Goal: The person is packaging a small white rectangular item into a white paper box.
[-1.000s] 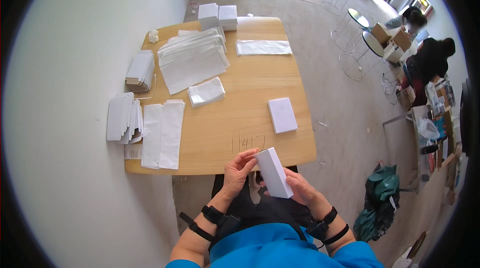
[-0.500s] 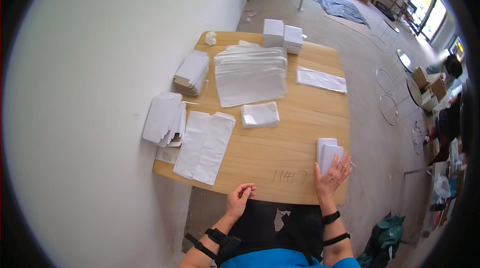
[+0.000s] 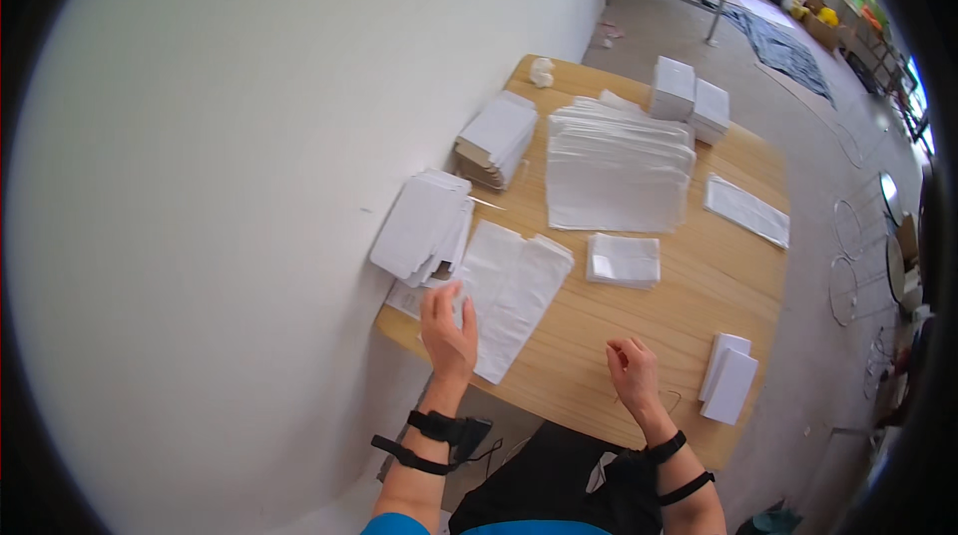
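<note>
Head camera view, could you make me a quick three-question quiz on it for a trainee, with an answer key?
1. Which is the left hand nearest to?
A. The crumpled white wad
B. The nearer stack of flat white cartons
C. The blue sheet on the floor

2. How many white boxes lie at the near right of the wooden table?

3. True or false: the right hand is holding a white box.

Key: 1. B. 2. Two, one partly overlapping the other in view. 3. False.
</note>
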